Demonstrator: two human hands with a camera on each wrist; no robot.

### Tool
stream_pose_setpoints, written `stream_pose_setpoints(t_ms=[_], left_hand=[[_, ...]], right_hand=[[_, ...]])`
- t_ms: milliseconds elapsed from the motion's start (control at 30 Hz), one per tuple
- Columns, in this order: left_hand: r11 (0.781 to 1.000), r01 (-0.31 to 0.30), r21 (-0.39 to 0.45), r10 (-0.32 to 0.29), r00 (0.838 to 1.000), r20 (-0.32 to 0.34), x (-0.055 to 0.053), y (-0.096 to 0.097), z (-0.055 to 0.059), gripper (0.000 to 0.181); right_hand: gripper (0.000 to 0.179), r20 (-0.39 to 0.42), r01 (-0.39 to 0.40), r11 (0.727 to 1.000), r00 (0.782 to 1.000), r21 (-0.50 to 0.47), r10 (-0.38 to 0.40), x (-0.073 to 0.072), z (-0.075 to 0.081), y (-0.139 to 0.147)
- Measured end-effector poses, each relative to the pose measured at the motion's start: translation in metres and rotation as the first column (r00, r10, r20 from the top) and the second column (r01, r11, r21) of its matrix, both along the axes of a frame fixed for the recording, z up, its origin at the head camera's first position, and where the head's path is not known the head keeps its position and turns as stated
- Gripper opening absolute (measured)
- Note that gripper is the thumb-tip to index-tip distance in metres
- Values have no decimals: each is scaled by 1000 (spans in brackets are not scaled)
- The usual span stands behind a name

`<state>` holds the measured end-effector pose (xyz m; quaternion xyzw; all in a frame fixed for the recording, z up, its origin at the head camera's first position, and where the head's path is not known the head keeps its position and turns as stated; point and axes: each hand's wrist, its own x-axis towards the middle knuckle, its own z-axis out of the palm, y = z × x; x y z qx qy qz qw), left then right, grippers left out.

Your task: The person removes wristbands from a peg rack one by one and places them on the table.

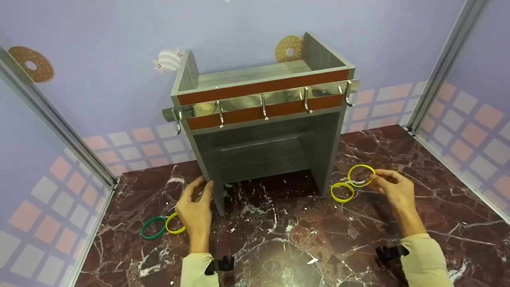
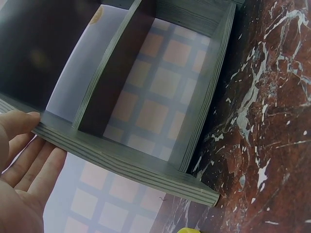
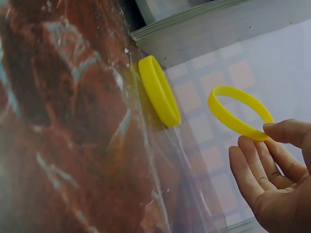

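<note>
A grey wood-grain shelf unit [image 1: 327, 151] stands upright, with a shiny metal hook rail [image 1: 285, 98] across its reddish-brown front strip. My left hand [image 1: 195, 209] holds the front edge of its left side panel; the left wrist view shows the thumb [image 2: 22, 119] on one face and fingers on the other. Between thumb and fingertips, my right hand [image 1: 398, 190] pinches a yellow silicone wristband [image 3: 228, 121], held off the table to the right of the shelf. A second yellow wristband [image 3: 158, 92] lies on the table near the shelf's right side.
The dark red marbled tabletop [image 1: 279, 243] carries everything. Left of the shelf lie a green wristband [image 1: 149, 238] and another yellow wristband [image 1: 175, 232], the latter partly behind my left hand. Patterned lilac wall panels [image 1: 119, 71] enclose the back and both sides.
</note>
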<state>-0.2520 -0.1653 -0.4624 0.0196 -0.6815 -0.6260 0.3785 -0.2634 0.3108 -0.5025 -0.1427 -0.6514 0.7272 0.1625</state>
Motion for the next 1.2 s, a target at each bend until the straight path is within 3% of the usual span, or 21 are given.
stream_pose_setpoints(t_ms=[533, 767, 1200], left_hand=[[1000, -8, 10, 8, 1000, 12, 1, 1, 1, 22], [1000, -9, 13, 9, 1000, 13, 1, 2, 1, 22], [1000, 4, 6, -4, 1000, 6, 0, 1, -1, 23]], right_hand=[[13, 43, -39, 996, 998, -77, 42, 2, -15, 12], [27, 76, -45, 998, 996, -53, 49, 0, -19, 13], [28, 130, -82, 996, 988, 26, 78, 1, -25, 13]])
